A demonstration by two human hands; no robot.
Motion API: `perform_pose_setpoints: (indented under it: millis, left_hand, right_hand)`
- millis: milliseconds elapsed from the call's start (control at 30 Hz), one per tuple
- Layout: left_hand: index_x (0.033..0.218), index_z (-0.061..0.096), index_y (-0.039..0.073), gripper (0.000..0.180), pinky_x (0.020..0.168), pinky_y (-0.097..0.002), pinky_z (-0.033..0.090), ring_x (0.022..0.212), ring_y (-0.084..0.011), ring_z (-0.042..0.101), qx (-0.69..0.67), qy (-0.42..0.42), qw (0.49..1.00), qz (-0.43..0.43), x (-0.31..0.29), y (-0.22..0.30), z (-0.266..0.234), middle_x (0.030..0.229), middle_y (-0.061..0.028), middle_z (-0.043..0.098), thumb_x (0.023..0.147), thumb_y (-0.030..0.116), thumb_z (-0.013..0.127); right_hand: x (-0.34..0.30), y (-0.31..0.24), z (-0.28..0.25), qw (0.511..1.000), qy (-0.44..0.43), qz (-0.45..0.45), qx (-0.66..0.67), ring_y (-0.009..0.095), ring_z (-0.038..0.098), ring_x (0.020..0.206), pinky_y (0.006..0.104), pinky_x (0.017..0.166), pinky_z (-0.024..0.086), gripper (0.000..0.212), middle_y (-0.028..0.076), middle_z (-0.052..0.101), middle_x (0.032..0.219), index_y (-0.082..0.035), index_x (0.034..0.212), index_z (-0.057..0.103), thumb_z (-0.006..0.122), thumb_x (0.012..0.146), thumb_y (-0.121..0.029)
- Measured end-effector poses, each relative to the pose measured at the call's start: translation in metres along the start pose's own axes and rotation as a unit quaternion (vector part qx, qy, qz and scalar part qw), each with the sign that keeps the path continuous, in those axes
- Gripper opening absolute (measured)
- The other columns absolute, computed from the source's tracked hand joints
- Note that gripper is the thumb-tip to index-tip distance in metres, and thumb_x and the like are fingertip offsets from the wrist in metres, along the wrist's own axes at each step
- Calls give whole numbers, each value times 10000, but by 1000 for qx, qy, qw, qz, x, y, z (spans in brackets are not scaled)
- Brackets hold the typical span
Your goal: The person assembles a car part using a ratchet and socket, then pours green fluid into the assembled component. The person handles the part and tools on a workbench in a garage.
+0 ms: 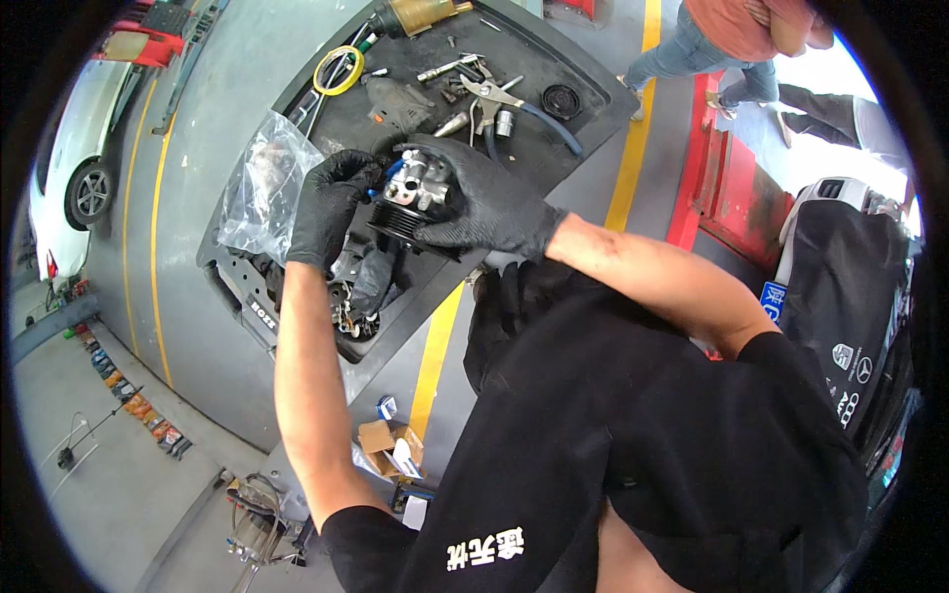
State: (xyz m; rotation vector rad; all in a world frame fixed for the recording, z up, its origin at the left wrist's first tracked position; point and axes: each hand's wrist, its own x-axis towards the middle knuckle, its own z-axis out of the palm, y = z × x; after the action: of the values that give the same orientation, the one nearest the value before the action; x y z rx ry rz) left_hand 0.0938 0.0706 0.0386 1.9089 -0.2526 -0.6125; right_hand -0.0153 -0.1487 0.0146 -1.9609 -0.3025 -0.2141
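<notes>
Pulley unit (pixel 423 186) in right hand (pixel 499 196) — bare tray (pixel 541 164) between pliers (pixel 488 95) and edge.

Plastic bag (pixel 262 193) blocking left, pliers (pixel 489 94) blocking ahead, open tray (pixel 600 103) corner at far right

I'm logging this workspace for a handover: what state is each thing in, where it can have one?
Left grip: gloved, curled beside a small blue piece; hold on it unclear
Right grip: gloved, closed around the metal pulley unit
Metal pulley unit: held up
Blue-handled pliers: lying, handles spread
Clear plastic bag: crumpled
Cardboard box: flaps open
Black car cover: draped
</notes>
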Motion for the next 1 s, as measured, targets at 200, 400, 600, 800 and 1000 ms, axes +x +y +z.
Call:
perform_pose_setpoints:
  millis: [200, 400, 600, 800, 1000]
  left_hand:
    - [983, 770, 21, 168, 604, -262, 490, 634, -83, 599, -75, 129, 986, -69, 42, -13, -6, 816, -38, 729, 917, 169, 725]
    - [1044, 795, 62, 198, 601, -267, 481, 659, -106, 617, -9, 82, 996, -26, 87, -24, -23, 796, -44, 739, 880, 154, 732]
    - [1066, 782, 76, 207, 620, -263, 491, 688, -109, 628, 5, 29, 989, -142, 117, -39, -36, 843, -34, 740, 906, 183, 705]
    - [1031, 758, 9, 171, 612, -264, 515, 649, -108, 619, -73, 30, 987, -139, 118, -44, -35, 768, -57, 702, 907, 122, 727]
    - [1080, 733, 18, 224, 673, -260, 477, 755, -114, 608, -68, 1, 993, -98, 101, -27, -50, 858, -35, 696, 939, 180, 672]
  right_hand:
    - [-19, -20, -3, 994, -10, 104, -32, 341, 445, 1381, 440, 1167, 342, 1007, 198, 474, 1464, -2, 1493, 365, 913, 699, -289]
    - [-20, -30, -4, 989, -42, 133, -47, 365, 362, 1448, 467, 1206, 277, 1031, 188, 394, 1540, -26, 1520, 346, 915, 704, -299]
    - [-28, -28, -4, 978, -60, 190, -56, 392, 346, 1459, 480, 1206, 271, 1070, 211, 371, 1557, -25, 1529, 330, 921, 696, -342]
    - [-16, -36, -5, 968, -53, 242, -38, 396, 389, 1429, 465, 1186, 315, 1019, 229, 406, 1529, -14, 1507, 369, 899, 716, -375]
    - [5, -22, -15, 975, -97, 201, -19, 364, 382, 1442, 456, 1192, 303, 942, 203, 427, 1527, -16, 1499, 398, 879, 749, -322]
